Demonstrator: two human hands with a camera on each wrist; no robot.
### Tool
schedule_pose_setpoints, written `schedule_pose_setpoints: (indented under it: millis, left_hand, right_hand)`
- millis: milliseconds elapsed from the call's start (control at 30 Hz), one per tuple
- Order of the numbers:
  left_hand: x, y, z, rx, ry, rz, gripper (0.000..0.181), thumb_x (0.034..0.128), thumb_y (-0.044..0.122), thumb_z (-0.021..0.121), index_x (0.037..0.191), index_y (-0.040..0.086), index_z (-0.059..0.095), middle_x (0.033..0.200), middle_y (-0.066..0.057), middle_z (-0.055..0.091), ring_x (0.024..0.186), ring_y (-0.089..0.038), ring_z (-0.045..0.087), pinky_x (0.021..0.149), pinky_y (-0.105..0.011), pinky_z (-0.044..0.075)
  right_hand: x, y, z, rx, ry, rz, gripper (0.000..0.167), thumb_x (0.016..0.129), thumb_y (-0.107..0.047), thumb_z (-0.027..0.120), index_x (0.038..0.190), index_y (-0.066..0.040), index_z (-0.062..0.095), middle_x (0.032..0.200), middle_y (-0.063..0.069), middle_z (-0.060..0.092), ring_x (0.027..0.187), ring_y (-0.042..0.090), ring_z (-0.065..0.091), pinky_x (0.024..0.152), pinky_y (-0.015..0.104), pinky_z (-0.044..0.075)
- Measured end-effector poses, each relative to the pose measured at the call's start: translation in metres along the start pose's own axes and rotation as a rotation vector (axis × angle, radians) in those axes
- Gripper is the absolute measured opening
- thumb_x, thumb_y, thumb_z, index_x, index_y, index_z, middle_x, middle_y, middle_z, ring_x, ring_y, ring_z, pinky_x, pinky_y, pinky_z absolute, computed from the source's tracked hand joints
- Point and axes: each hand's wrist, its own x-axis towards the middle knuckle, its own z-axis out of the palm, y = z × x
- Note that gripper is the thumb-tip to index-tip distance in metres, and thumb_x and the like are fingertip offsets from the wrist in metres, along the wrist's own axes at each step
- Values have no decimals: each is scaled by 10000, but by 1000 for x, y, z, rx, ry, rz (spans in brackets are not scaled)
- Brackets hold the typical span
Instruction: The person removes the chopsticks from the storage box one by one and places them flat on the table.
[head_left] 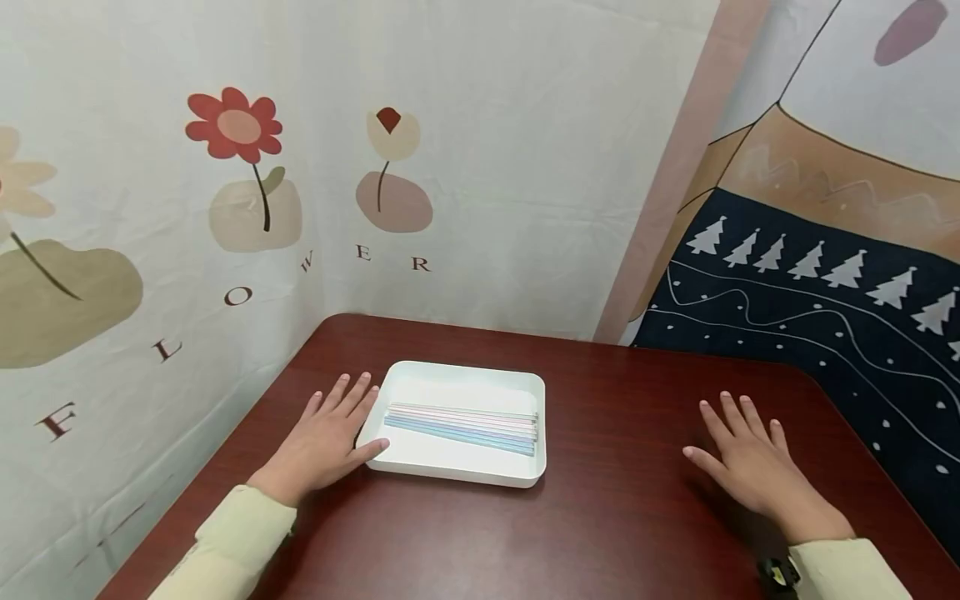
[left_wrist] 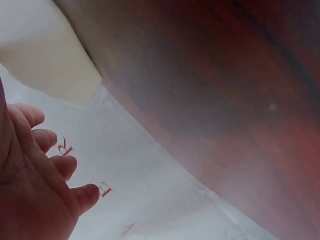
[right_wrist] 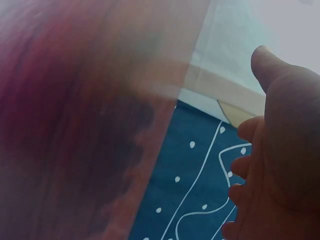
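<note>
The sticks (head_left: pixel 463 427) lie in the tray (head_left: pixel 442 460), roughly along its length. Your left hand (head_left: pixel 327 439), nearer, is at its left rim; your right hand (head_left: pixel 753 468) is well right of it. Both hands' fingers are spread apart, holding nothing.

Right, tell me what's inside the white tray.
Slim pastel sticks lie side by side in the white tray. What lies beneath them is covered, and the left hand hides part of the tray.

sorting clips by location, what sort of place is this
Probably an indoor corner screened with cloth: a reddish-brown table, a pale flower-print cloth behind it, and a navy tree-print cloth at right.
</note>
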Motion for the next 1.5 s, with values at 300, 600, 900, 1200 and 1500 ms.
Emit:
schedule_pose_setpoints:
  millis: [300,600,900,1200,1500]
  left_hand:
    - [2,6,4,-7,-28,15,948,917,743,423,1543,37,331,1623,-123,225,1482,-396,153,1121,-627,157]
    - [2,10,5,-41,-67,12,964,909,764,401,1542,40,335,1619,-111,241,1479,-390,175,1116,-635,164]
    - [4,13,8,-47,-84,3,982,904,769,402,1532,17,344,1620,-126,232,1469,-404,200,1102,-646,191]
    - [4,14,8,-58,-100,-9,999,908,775,376,1543,7,306,1626,-134,210,1466,-414,200,1099,-648,200]
    - [4,16,8,-67,-118,-19,993,913,765,384,1550,9,287,1635,-129,182,1469,-414,187,1105,-644,189]
  right_hand:
    - [17,-16,-2,-29,7,-51,849,988,-596,462,1534,32,290,1577,338,108,1460,497,-39,1053,737,-11]
    - [40,-40,-5,-26,4,-105,851,972,-603,488,1538,6,306,1581,320,144,1467,484,-15,1070,724,28]
    - [62,-64,-3,-6,-23,-148,858,963,-611,497,1546,-12,302,1592,303,131,1466,486,9,1084,709,36]
    - [80,-86,0,-2,-13,-193,849,962,-624,485,1549,-35,314,1601,278,144,1474,465,27,1095,694,64]
    - [98,-116,3,65,-48,-264,803,965,-577,530,1553,-69,327,1613,224,179,1484,430,74,1124,641,120]
